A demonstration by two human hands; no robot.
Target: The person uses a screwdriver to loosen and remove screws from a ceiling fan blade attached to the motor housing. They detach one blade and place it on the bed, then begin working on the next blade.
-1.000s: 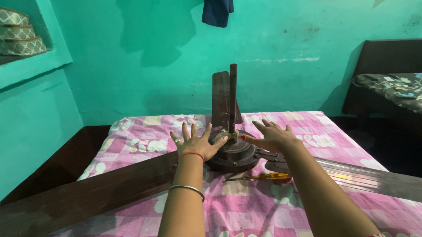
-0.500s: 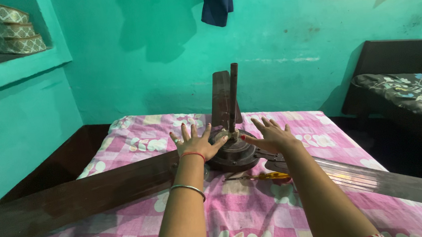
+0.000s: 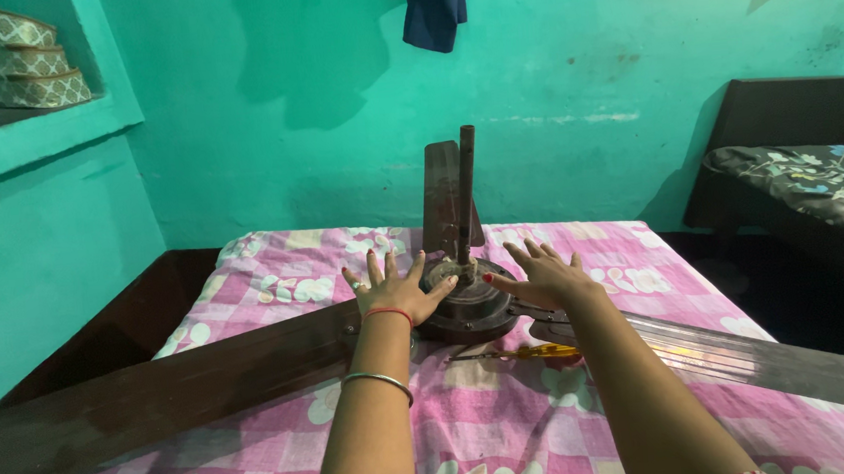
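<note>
A brown ceiling fan (image 3: 468,309) lies on a bed covered with a pink checked sheet (image 3: 478,433), its round motor housing sitting near the middle of the mattress. Its downrod (image 3: 466,195) stands straight up from the hub, so the fan's own axis points at the ceiling. Three blades spread flat from the hub: one long blade (image 3: 144,404) runs toward the near left corner of the bed and out past its edge, another (image 3: 773,360) stretches to the near right, and the third (image 3: 441,195) points away toward the turquoise wall (image 3: 549,66), foreshortened behind the rod.

Both forearms reach forward, almost parallel, from the near edge of the bed. The left hand (image 3: 398,291) rests palm down on the left side of the housing, fingers spread and relaxed, gripping nothing, thumb toward the rod; a red thread and a metal bangle (image 3: 378,381) circle that arm. The right hand (image 3: 544,276) lies flat on the right side of the housing, fingers likewise open and splayed, closed on nothing.

A yellow-handled screwdriver (image 3: 522,354) lies on the sheet just in front of the housing, between the two arms, its long axis running left to right. A dark bed with a floral cover (image 3: 819,176) stands off to the right.
</note>
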